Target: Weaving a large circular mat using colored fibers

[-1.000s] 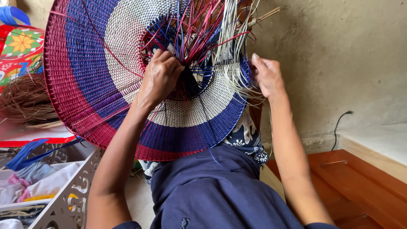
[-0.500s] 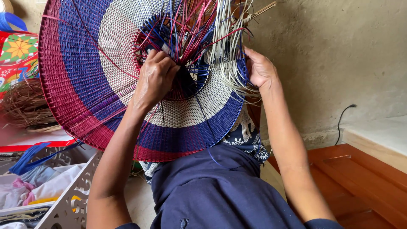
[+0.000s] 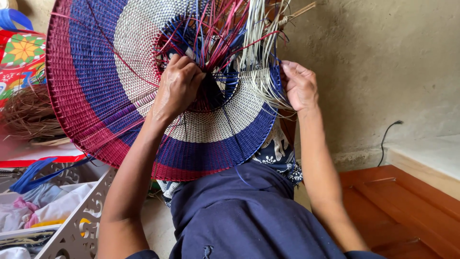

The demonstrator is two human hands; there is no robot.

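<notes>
Head view: our left hand (image 3: 178,86) is closed, apparently pinching red and blue strands (image 3: 215,29) at the woven disc's (image 3: 96,72) centre, propped over our lap; our right hand (image 3: 299,86) loosely grips pale strands (image 3: 261,52) at its right edge. Outer rings are woven; the middle stays loose.

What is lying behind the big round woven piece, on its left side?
Behind the left edge of the woven disc show a heap of brown dried fibres and a bright flowered bag. The disc covers how far they reach, and anything behind its middle.
</notes>
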